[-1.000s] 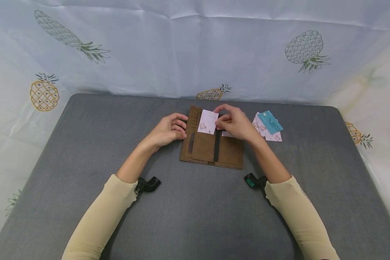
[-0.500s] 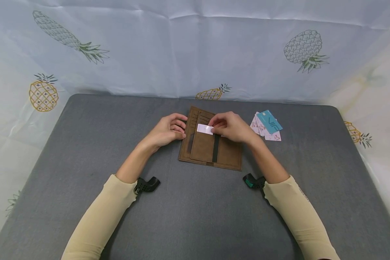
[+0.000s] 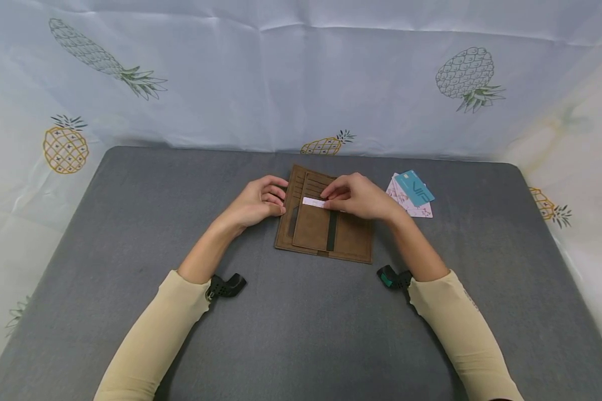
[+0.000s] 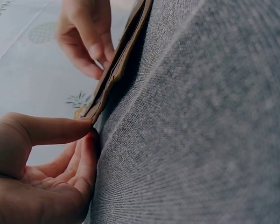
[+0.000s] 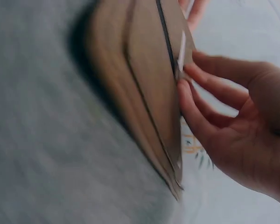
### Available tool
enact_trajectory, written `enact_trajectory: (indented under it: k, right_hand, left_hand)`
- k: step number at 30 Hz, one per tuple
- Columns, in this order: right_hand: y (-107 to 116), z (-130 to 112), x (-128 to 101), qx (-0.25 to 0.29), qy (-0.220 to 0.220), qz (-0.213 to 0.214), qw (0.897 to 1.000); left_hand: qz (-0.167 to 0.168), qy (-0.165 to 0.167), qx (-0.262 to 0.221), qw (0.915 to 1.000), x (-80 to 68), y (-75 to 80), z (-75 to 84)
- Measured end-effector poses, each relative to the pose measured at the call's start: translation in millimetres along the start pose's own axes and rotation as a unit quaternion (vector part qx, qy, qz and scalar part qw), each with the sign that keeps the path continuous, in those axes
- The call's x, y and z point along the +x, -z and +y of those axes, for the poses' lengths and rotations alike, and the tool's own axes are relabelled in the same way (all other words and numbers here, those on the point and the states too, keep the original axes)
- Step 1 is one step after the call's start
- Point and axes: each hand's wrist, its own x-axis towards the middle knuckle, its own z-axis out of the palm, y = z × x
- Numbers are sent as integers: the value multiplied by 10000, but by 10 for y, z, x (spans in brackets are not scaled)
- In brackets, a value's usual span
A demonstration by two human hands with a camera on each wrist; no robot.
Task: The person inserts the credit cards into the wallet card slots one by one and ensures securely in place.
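A brown wallet lies open on the table, with card slots and a dark strap down its middle. My left hand holds the wallet's left edge; in the left wrist view the thumb is above the edge and the fingers below it. My right hand pinches a pale card at its right end. Most of this card sits inside a wallet slot, and only a narrow strip shows. In the right wrist view the card appears as a thin white edge by the fingertips.
Right of the wallet lies a small fanned pile of pink floral cards, topped by a blue VIP card. A pineapple-print cloth hangs behind the grey table. Each wrist carries a black camera mount.
The pale card has slid down into the slot, from nearly whole in view to a thin strip. My right hand has lowered with it. The left hand stays at the wallet's edge.
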Motion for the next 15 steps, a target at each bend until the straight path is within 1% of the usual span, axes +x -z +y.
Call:
enact_trajectory:
  k: [3,5,7,9,11,15]
  right_hand:
    - [105,9,-44,136,39,-5,9999]
    - [193,22,-86,158,34,85,9998]
    - [297,33,-141,145,-63,240,9996]
    - [413,60,-206,93,-254,416,9988]
    - [537,95,-281,62,-547,604,9967]
    - [762,214,-427,-61,-1124,953,9891]
  left_hand:
    - [-8,-14,-19,10000,1,-2,-3]
    - [-6,-15,-25,10000,1,-1,-2]
    - [-2,-7,-22,10000,3,-1,-1]
    - [5,5,-11,10000,5,0,0]
    - [9,18,-2,10000,6,0,1]
    - [24,24,36,10000,0,-3,7]
